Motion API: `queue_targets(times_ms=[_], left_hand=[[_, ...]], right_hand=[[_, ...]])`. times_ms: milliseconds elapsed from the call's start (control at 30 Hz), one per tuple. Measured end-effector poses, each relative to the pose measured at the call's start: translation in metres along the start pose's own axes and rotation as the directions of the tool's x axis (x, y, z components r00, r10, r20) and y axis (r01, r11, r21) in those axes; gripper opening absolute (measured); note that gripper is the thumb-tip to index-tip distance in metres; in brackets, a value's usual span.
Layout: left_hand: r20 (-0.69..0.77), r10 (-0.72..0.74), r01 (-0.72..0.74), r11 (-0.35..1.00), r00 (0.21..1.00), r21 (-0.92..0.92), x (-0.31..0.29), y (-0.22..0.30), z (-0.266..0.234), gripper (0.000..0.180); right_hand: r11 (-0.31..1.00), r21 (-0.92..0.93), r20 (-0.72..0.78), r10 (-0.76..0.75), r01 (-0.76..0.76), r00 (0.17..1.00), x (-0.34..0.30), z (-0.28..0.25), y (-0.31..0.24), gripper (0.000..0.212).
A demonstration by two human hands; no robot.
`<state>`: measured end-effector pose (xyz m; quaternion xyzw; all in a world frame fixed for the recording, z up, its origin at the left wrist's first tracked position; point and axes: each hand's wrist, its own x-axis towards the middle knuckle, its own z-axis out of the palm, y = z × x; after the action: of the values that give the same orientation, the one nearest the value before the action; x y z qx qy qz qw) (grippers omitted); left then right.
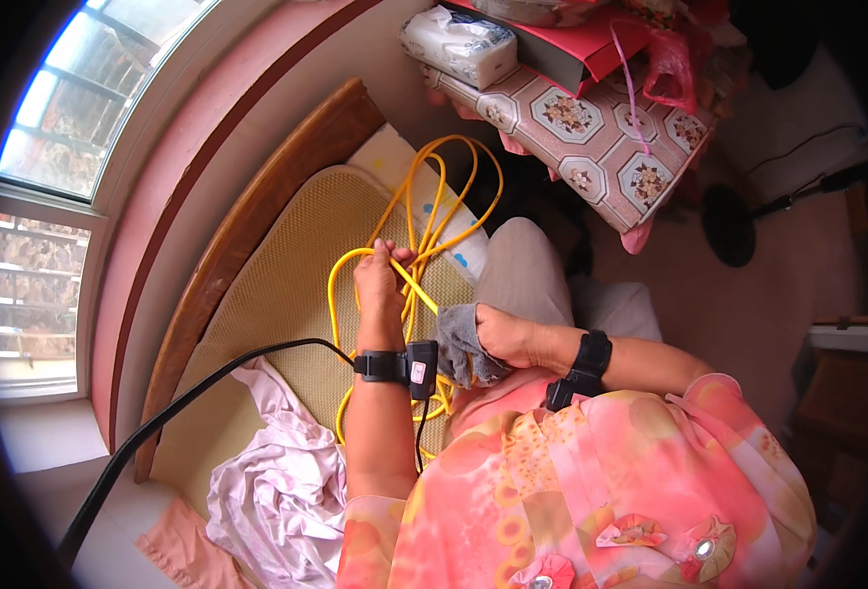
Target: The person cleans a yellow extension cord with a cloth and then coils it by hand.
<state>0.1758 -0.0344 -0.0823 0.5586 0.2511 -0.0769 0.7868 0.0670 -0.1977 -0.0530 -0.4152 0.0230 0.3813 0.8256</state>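
Left hand point(379, 280): I am gripping the yellow cable point(424, 221), keeping its loops gathered at 12 o'clock.
Right hand point(502, 334): I am clutching a grey cloth point(458, 346) against the cable.

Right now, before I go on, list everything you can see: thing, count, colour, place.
yellow cable: one, yellow, looped over the mat, a strand in the left hand's grip
grey cloth: one, grey, in the right hand's grip
woven mat: one, tan, on the wooden-edged seat
black cable: one, black, across the mat's near end
lilac garment: one, crumpled, lower left
tissue pack: one, white, on the patterned table
patterned table: one, pink and cream, top centre
red folder: one, on the table
window: one, left
left hand: black wrist strap
right hand: black wrist strap
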Motion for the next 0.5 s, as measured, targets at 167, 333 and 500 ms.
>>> queue_targets(times_ms=[167, 333, 500], left_hand=[[-0.263, -0.095, 0.053, 0.985, 0.96, -0.162, 0.023, 0.022, -0.026, 0.026], [-0.313, -0.036, 0.005, 0.995, 0.949, -0.098, 0.035, 0.023, -0.062, 0.032], [-0.024, -0.071, 0.073, 0.992, 0.997, 0.099, -0.007, 0.016, -0.062, 0.053]], right_hand=[[0.997, 0.032, 0.166, 0.067, -0.073, 0.984, -0.032, 0.01, -0.001, 0.009], [0.99, 0.116, 0.334, 0.036, -0.079, 0.942, -0.024, 0.008, 0.015, 0.01], [0.885, 0.46, 0.151, 0.007, -0.076, 0.989, -0.032, 0.01, -0.04, 0.022]])
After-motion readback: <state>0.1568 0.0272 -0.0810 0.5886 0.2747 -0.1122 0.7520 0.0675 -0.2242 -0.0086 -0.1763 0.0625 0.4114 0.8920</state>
